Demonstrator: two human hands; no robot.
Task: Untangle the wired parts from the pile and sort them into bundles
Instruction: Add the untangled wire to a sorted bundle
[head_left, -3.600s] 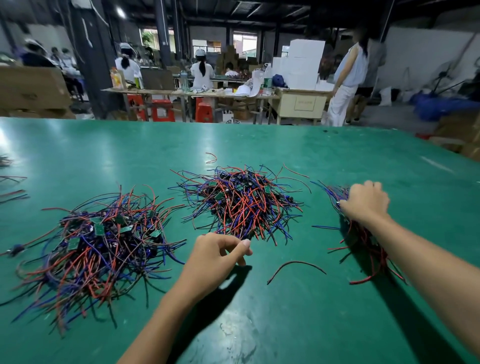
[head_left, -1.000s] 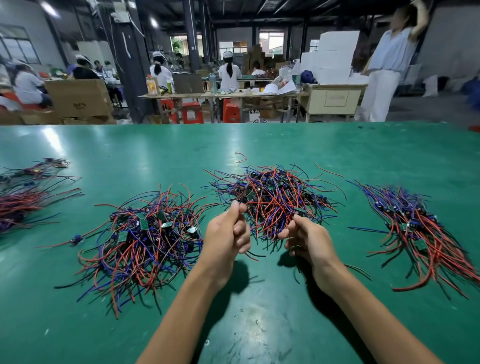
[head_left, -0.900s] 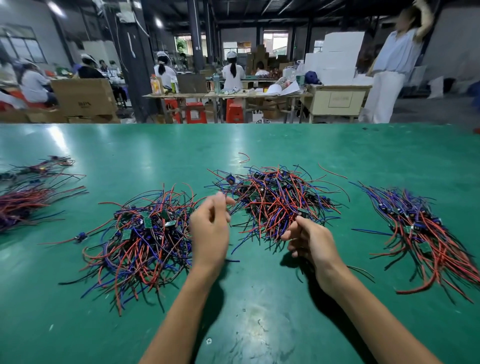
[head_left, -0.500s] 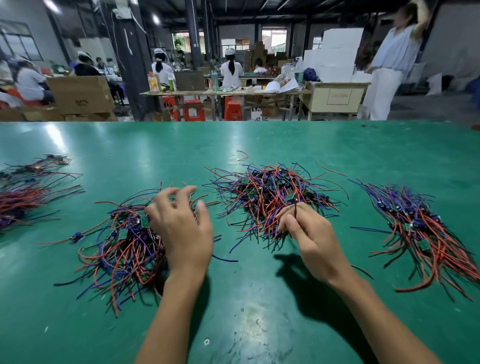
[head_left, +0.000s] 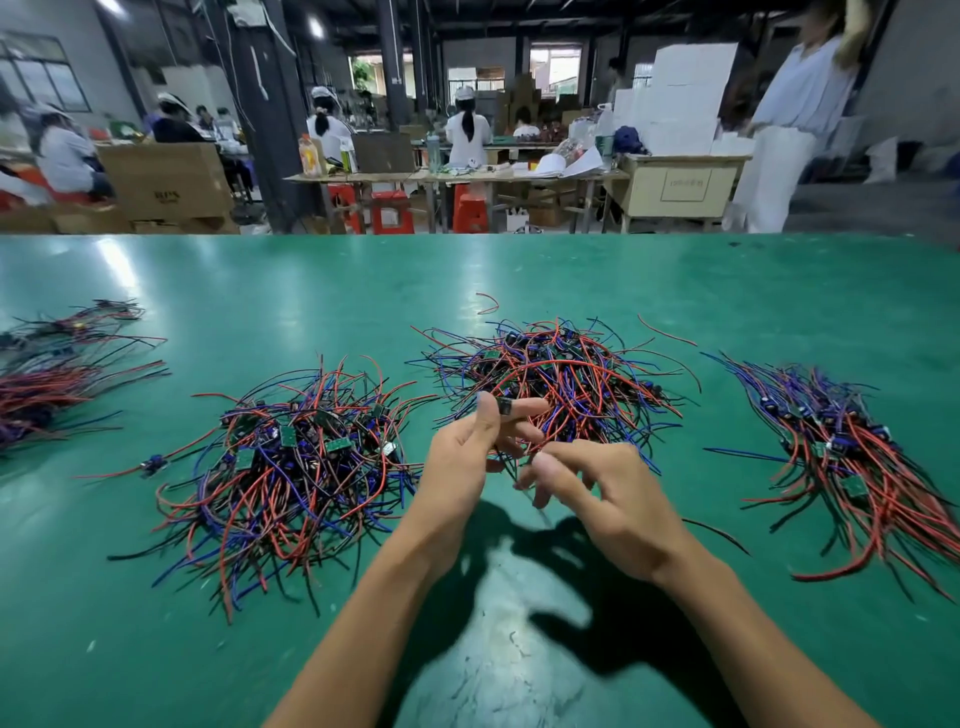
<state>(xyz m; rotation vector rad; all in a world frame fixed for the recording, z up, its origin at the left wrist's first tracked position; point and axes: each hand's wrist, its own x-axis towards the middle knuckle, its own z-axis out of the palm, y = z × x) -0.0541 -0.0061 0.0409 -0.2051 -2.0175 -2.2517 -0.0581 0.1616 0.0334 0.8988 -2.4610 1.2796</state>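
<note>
Mid-extraction: one wired part being teased from centre pile (head_left: 561, 384).
Left hand (head_left: 467, 452) pinching small board (head_left: 504, 406) at pile's near edge; right hand (head_left: 602, 483) curled, wire grip unclear. Next, probably: lift clear, lay on right-side bundle (head_left: 852, 447).

Left hand (head_left: 467, 457) pinching a wired part (head_left: 505, 407), right hand (head_left: 608, 499) beside, before the middle pile (head_left: 582, 374).

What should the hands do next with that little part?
Probably lift it clear: the left hand pinches a small wired part whose wires still run into the middle pile, while the right hand works them loose.
</note>
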